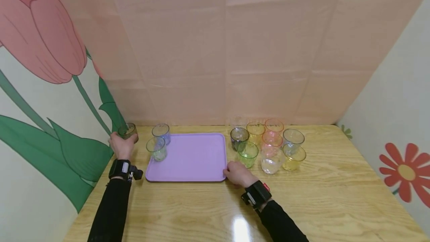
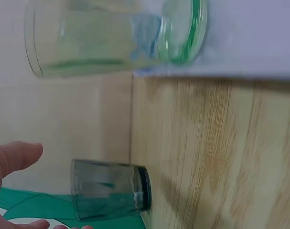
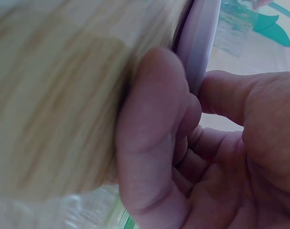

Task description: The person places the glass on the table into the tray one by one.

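My left hand is at a dark grey glass on the far left of the table. In the left wrist view the thumb and fingers stand apart, with the grey glass upright beyond them. A purple tray lies on the table. My right hand pinches its near right corner, the thumb on the rim and curled fingers below. On the tray's left part stand a green-tinted glass and a blue-tinted glass.
Right of the tray stands a cluster of several glasses: a dark one, a green one, a clear one, a yellow one, and pink ones among them. A pink cloth hangs behind the wooden table. Painted walls flank both sides.
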Available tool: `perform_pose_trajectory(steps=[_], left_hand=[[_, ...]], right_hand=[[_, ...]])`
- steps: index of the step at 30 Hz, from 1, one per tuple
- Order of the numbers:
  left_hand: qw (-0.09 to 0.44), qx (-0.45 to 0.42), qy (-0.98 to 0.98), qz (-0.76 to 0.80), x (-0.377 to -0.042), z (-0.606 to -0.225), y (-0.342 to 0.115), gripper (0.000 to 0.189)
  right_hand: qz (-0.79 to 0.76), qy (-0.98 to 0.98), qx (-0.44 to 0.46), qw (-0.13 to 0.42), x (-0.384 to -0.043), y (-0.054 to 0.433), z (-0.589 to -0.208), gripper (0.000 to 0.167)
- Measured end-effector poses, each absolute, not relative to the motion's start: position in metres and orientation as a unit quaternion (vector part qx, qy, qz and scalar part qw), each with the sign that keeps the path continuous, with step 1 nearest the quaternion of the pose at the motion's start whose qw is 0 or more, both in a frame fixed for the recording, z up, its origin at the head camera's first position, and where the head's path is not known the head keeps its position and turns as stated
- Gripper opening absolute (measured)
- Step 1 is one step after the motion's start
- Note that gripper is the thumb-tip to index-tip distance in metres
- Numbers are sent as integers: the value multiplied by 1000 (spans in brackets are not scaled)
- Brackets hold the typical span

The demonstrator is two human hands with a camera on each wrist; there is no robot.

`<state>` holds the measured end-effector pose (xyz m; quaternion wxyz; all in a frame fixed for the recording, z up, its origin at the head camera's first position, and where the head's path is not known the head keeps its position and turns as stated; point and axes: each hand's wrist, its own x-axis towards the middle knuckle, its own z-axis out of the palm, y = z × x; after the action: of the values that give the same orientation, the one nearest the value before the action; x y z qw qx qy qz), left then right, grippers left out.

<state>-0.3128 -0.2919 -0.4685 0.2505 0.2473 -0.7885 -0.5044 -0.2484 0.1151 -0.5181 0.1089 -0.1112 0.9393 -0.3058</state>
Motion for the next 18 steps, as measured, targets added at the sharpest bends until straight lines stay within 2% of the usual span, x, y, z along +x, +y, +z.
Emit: perform_pose_trajectory(steps=[9,18], left_hand=[[186,233,-846,-443,-325,-467,-310,90],[150,216,-873,-410,-343,-471,-324,83]], right_hand=[[-311,938,-111,109,-249,115,-520,34],[-312,937,-108,115,-251,117,-521,34]])
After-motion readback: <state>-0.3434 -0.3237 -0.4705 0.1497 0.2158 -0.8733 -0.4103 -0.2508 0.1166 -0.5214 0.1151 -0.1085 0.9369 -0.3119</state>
